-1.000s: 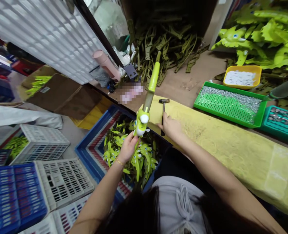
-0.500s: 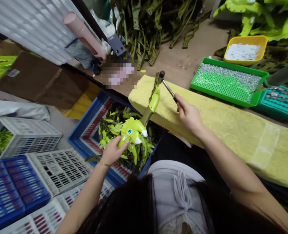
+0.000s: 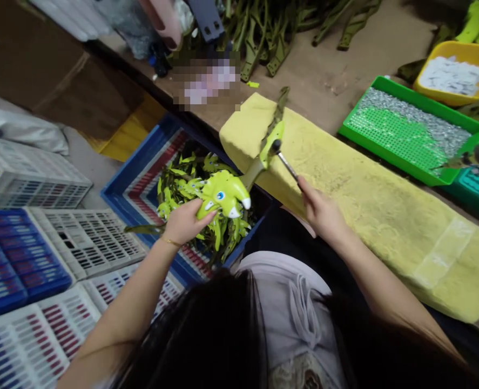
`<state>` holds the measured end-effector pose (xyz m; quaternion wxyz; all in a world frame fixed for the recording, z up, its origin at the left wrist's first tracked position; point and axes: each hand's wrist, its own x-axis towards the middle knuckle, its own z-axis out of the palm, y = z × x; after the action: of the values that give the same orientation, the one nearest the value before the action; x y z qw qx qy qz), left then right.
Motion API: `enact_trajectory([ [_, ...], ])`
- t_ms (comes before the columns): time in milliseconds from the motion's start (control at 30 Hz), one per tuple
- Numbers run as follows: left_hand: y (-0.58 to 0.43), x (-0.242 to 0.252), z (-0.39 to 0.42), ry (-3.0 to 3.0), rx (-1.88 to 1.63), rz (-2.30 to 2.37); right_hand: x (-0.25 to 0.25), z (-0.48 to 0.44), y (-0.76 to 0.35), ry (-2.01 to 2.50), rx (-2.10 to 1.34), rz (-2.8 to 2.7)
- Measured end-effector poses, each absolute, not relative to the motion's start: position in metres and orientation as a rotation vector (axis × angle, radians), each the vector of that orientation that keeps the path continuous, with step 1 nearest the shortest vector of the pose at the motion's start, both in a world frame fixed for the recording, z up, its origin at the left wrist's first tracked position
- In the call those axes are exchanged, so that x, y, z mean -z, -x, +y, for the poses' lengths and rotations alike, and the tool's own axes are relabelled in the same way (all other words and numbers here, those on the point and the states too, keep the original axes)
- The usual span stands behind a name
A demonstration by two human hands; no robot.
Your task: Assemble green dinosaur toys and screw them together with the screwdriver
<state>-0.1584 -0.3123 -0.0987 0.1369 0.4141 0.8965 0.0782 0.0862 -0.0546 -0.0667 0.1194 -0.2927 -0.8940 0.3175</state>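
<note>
My left hand [image 3: 186, 221] is closed round the head end of a lime-green plastic toy dinosaur [image 3: 228, 190], which has a blue eye and white-tipped horns. The toy's olive and lime body stretches up over the near end of a long yellow foam block [image 3: 356, 183]. In my closed right hand [image 3: 323, 209] is a small hammer [image 3: 287, 162] with a dark head and a metal shaft. The hammer's head is at the lime segment of the toy, over the block; whether it touches is hard to tell.
Below the block's left end, a blue crate [image 3: 120, 183] holds many similar toys. A green tray [image 3: 405, 127] of small silvery parts and a yellow bowl [image 3: 429, 78] of white pieces stand at the right. Olive parts [image 3: 259, 40] pile up behind; white crates [image 3: 89, 235] line the left.
The hammer's head has moved from the toy's olive far end down to its lime segment. The toy's far end has shifted right across the block. My view has turned too.
</note>
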Motion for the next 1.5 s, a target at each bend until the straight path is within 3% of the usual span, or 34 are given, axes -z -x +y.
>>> enact_trajectory([
  [267,0.113,0.112,-0.244,-1.064,-0.369,2.502,0.039,-0.039,-0.102,0.702,-0.685,-2.782],
  [533,0.116,0.119,-0.243,-1.172,-0.339,2.549,-0.001,-0.052,-0.096,0.686,-0.476,-2.794],
  [800,0.111,0.134,-0.249,-1.282,-0.457,2.686,0.039,-0.056,-0.093,0.687,-0.567,-2.788],
  [1067,0.11,0.155,-0.259,-1.149,-0.695,2.809,0.01,-0.054,-0.116,0.743,-0.369,-2.501],
  [1167,0.131,0.16,-0.279,-0.897,-0.73,2.904,0.024,-0.049,-0.118,0.834,-0.344,-2.422],
  [1333,0.176,0.182,-0.343,0.11,-0.63,2.952,0.067,-0.035,-0.109,1.135,-0.474,-2.426],
  [1500,0.166,0.23,-0.371,0.404,-0.552,2.74,0.093,-0.034,-0.104,1.291,-0.586,-2.402],
])
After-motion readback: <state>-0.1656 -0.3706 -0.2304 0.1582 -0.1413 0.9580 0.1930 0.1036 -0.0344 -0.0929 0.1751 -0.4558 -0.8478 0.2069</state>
